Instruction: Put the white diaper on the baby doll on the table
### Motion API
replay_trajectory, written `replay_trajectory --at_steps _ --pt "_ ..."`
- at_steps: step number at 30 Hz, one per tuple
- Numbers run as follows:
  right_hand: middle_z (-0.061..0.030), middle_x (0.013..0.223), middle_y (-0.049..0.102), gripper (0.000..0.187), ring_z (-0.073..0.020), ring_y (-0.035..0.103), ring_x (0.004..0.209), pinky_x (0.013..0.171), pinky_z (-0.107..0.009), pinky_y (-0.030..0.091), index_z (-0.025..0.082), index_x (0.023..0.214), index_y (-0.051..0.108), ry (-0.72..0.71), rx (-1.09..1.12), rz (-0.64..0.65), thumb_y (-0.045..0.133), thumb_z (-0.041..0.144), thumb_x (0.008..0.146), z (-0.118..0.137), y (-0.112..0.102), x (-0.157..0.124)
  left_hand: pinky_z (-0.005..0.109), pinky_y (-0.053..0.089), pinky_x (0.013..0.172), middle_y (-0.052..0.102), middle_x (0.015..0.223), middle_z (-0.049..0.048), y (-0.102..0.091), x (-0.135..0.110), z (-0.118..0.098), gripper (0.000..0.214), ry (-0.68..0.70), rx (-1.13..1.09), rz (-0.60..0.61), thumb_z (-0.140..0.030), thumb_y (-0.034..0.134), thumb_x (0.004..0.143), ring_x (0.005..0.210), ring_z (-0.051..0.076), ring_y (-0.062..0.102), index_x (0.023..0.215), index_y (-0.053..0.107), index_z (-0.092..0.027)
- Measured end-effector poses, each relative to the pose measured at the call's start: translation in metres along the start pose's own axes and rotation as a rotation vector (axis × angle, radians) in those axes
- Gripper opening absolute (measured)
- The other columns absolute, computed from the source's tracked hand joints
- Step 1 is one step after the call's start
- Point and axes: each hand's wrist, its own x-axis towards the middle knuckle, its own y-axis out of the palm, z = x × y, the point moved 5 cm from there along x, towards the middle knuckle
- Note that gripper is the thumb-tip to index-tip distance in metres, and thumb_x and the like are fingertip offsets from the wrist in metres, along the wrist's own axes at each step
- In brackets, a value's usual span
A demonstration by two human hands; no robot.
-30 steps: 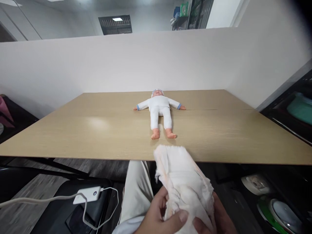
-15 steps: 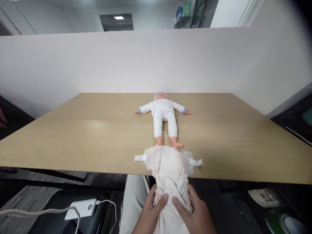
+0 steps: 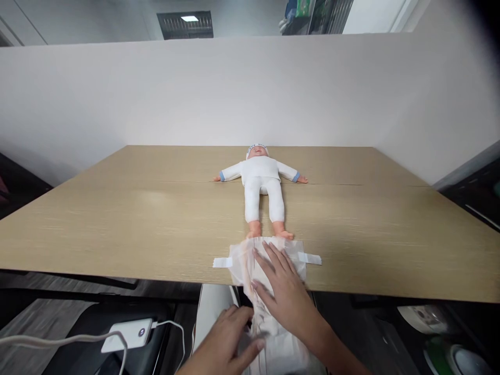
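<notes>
An unfolded white diaper (image 3: 249, 260) lies partly on the table's front edge, its two side tapes spread out and its near end hanging down toward my lap. My right hand (image 3: 283, 291) rests on the diaper's upper half, palm down with fingers spread. Lower on the left edge, my left hand (image 3: 230, 338) grips the diaper between thumb and fingers. Just beyond the diaper a baby doll (image 3: 261, 174) in white clothes and a cap lies on its back, arms stretched out, feet close to the diaper's far edge.
The wooden table (image 3: 156, 224) reaches back to a white partition (image 3: 195, 94). To the lower left, a white power bank (image 3: 128, 335) with cables lies on a black chair seat (image 3: 74, 338). Round items, one with green (image 3: 441, 354), sit low at the right.
My right hand has left the diaper's right edge and now lies flat higher up on it. My left hand has moved slightly down and left, staying at the left edge.
</notes>
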Motion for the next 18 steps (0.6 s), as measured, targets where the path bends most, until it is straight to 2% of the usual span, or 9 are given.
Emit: replay_trajectory --at_steps 2,4,7,9,11,13,16,18 --pt "-0.0067 0.172 0.027 0.065 -0.0297 0.025 0.158 0.127 -0.057 0.029 0.028 0.163 0.034 -0.024 -0.032 0.039 0.053 0.031 0.102 -0.003 0.005 0.002 0.037 0.052 0.094 0.072 0.112 0.0054 -0.029 0.0 -0.019 0.024 0.089 0.179 0.093 -0.043 0.064 0.097 0.106 0.028 0.064 0.117 0.072 -0.032" --pt "-0.0065 0.173 0.025 0.066 -0.0292 0.024 0.159 0.128 -0.058 0.027 0.028 0.164 0.031 -0.03 -0.053 0.046 0.052 0.031 0.102 -0.006 0.008 0.002 0.036 0.052 0.095 0.071 0.113 0.0042 -0.062 0.011 -0.036 0.02 0.167 0.279 0.092 -0.037 0.056 0.103 0.105 0.025 0.064 0.117 0.069 -0.032" --pt "-0.0059 0.172 0.029 0.066 -0.0293 0.028 0.157 0.127 -0.057 0.028 0.029 0.164 0.033 -0.018 -0.065 0.024 0.053 0.033 0.101 -0.008 0.009 0.002 0.042 0.051 0.1 0.068 0.122 0.0072 -0.107 0.054 -0.049 0.026 0.287 0.49 -0.09 -0.024 0.053 0.102 0.113 0.026 0.062 0.127 0.061 -0.027" --pt "-0.0062 0.17 0.033 0.064 -0.0297 0.032 0.155 0.127 -0.057 0.029 0.029 0.163 0.035 -0.009 -0.066 0.011 0.053 0.034 0.101 -0.007 0.01 0.004 0.05 0.046 0.109 0.059 0.142 0.0103 -0.122 0.096 -0.052 0.053 0.371 0.717 -0.211 -0.01 0.059 0.093 0.13 0.031 0.054 0.143 0.051 -0.027" --pt "-0.0073 0.167 0.038 0.062 -0.0302 0.035 0.153 0.126 -0.058 0.03 0.029 0.161 0.038 0.0 -0.061 0.001 0.053 0.035 0.102 -0.006 0.01 0.008 0.055 0.041 0.114 0.041 0.161 0.0139 -0.124 0.139 -0.052 0.08 0.452 0.894 -0.209 -0.003 0.061 0.085 0.145 0.035 0.042 0.157 0.035 -0.028" --pt "-0.0091 0.163 0.044 0.058 -0.0307 0.038 0.151 0.125 -0.058 0.032 0.028 0.158 0.044 0.011 -0.051 -0.013 0.054 0.037 0.102 -0.006 0.01 0.011 0.052 0.037 0.119 0.026 0.171 0.0128 -0.116 0.174 -0.054 0.096 0.586 1.018 -0.119 0.003 0.06 0.08 0.155 0.034 0.03 0.162 0.025 -0.032" --pt "-0.0109 0.16 0.047 0.054 -0.031 0.039 0.15 0.125 -0.057 0.033 0.027 0.155 0.048 0.019 -0.038 -0.03 0.054 0.038 0.102 -0.007 0.011 0.013 0.049 0.031 0.123 0.015 0.176 0.0085 -0.099 0.204 -0.06 0.106 0.779 1.173 0.068 0.008 0.062 0.074 0.16 0.033 0.021 0.163 0.024 -0.036" --pt "-0.011 0.16 0.047 0.055 -0.0312 0.039 0.15 0.125 -0.057 0.033 0.026 0.155 0.048 0.02 -0.034 -0.031 0.054 0.039 0.102 -0.007 0.013 0.013 0.049 0.029 0.124 0.016 0.176 0.0073 -0.091 0.213 -0.065 0.101 0.871 1.242 0.141 0.006 0.064 0.074 0.16 0.034 0.021 0.161 0.03 -0.033"
